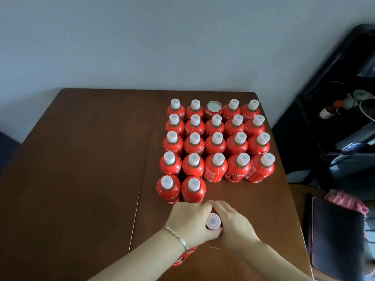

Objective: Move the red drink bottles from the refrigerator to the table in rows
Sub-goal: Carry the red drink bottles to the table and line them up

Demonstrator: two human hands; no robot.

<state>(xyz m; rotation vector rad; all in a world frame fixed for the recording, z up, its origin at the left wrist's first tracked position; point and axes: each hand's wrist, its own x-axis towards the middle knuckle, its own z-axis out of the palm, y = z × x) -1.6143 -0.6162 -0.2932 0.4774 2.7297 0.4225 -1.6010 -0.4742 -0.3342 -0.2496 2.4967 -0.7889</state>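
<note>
Several red drink bottles [215, 142] with white caps stand in tight rows on the right half of the brown table [81, 159]. One red can [213, 108] stands in the back row among them. The nearest row holds two bottles [168, 188], at its left end. Just in front of that row, both hands grip one upright red bottle [213, 221]: my left hand [188, 222] wraps its left side and my right hand [236, 224] its right side. Only the cap shows between the fingers. Another red labelled thing [183, 257] peeks out under my left forearm.
A seam runs down the table's middle, and the left half is bare wood. A black shelf unit [334, 128] with small items stands at the right. A dark pad [336, 236] and a pink cloth [345, 201] lie beside the table's right edge. A grey wall is behind.
</note>
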